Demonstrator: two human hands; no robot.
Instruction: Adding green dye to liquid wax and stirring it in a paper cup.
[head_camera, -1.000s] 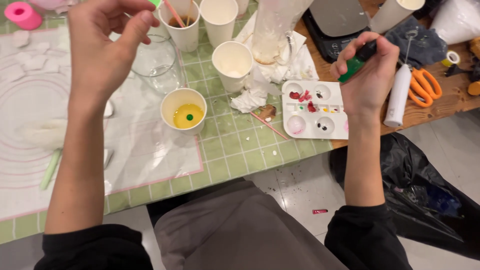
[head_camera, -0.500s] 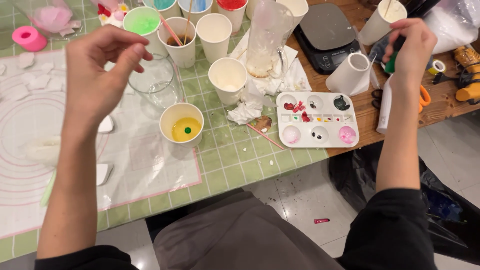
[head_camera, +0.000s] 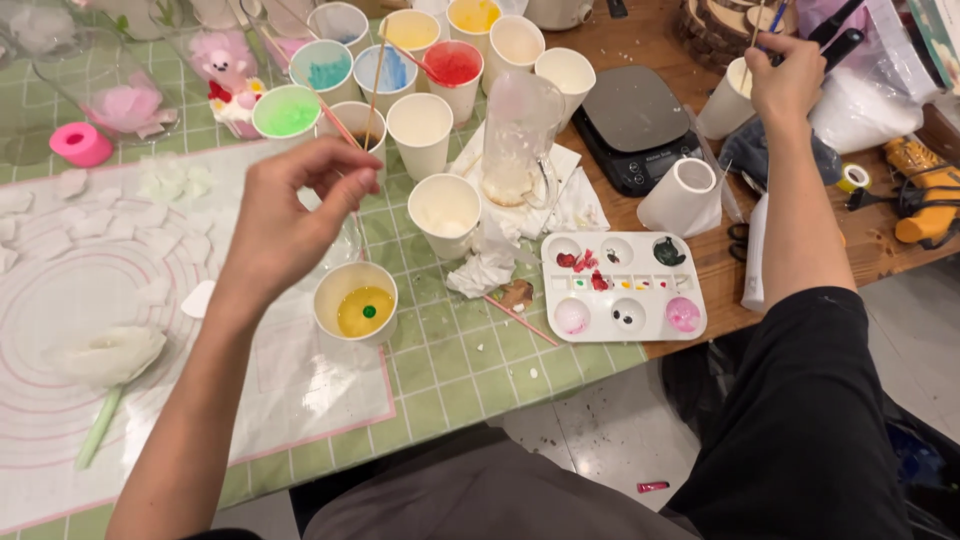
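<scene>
Left hand (head_camera: 285, 215): fingertips pinched narrow above yellow-filled cup (head_camera: 356, 302); could tip it
Right hand (head_camera: 785, 80): gripping brushes (head_camera: 760, 25) over white cup (head_camera: 725, 100); drips likely

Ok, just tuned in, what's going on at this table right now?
A person sits at a craft table crowded with paper cups of coloured liquid. The left hand hovers with pinched fingers above a paper cup of yellow liquid with a green drop in it. The right hand reaches far across to a white cup holding thin sticks, gripping something there. A white paint palette lies untouched between them, beside a black kitchen scale.
</scene>
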